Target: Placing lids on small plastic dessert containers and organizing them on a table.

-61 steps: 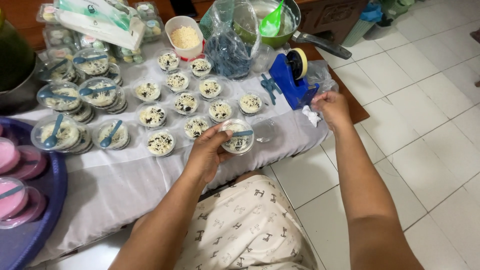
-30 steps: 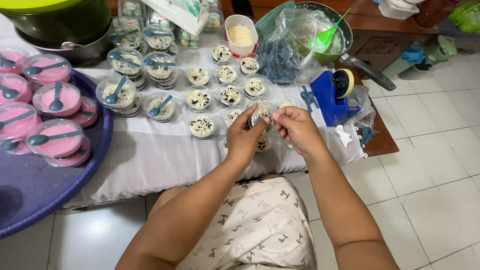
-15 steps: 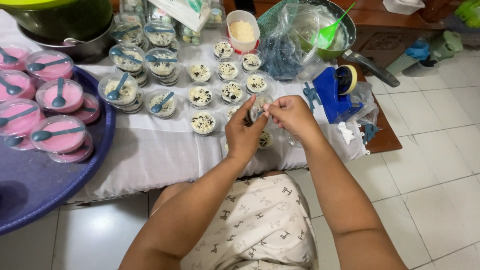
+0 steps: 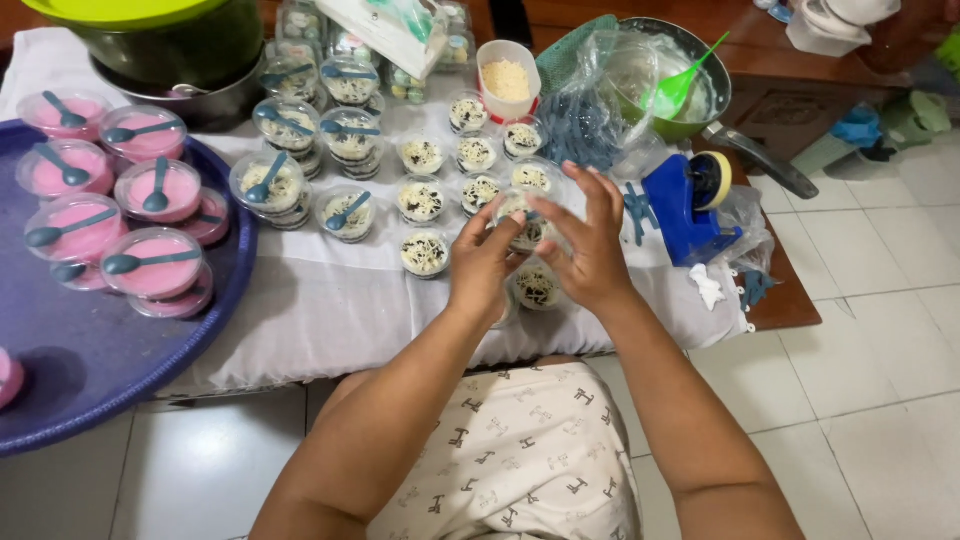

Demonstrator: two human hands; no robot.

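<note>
Head view, hands: both are raised together over the white cloth (image 4: 300, 300), just in front of the blue tape dispenser (image 4: 685, 205).
Left hand (image 4: 485, 265): fingers curled round the near side of a small clear dessert cup (image 4: 522, 222), thumb and fingertips pressing on it.
Right hand (image 4: 590, 250): fingers spread and half open, the fingertips resting on the far rim and top of the same cup (the lid edge itself is hidden by the fingers).
Cup in hand: held between the two hands, lifted a little above the cloth, just left of the tape dispenser; pale filling with dark crumbs shows through.
Cup below: another crumb-topped cup (image 4: 538, 287) sits on the cloth right under the hands.
Open cups: rows of uncovered crumb-topped cups (image 4: 423, 203) stand left of the dispenser and beyond the hands.
Lidded cups: stacked cups with blue spoons (image 4: 345, 212) on their lids stand further left of the dispenser.
Pink cups: lidded pink desserts (image 4: 155, 265) with spoons rest on a round purple tray (image 4: 90, 360), well left of the dispenser.
Behind the dispenser: a bowl (image 4: 700, 85) with a green spatula (image 4: 675, 92), a clear plastic bag (image 4: 600, 110), and a white tub of pale crumbs (image 4: 507, 80).
Far left: a dark pot (image 4: 170, 50) with a green lid.
</note>
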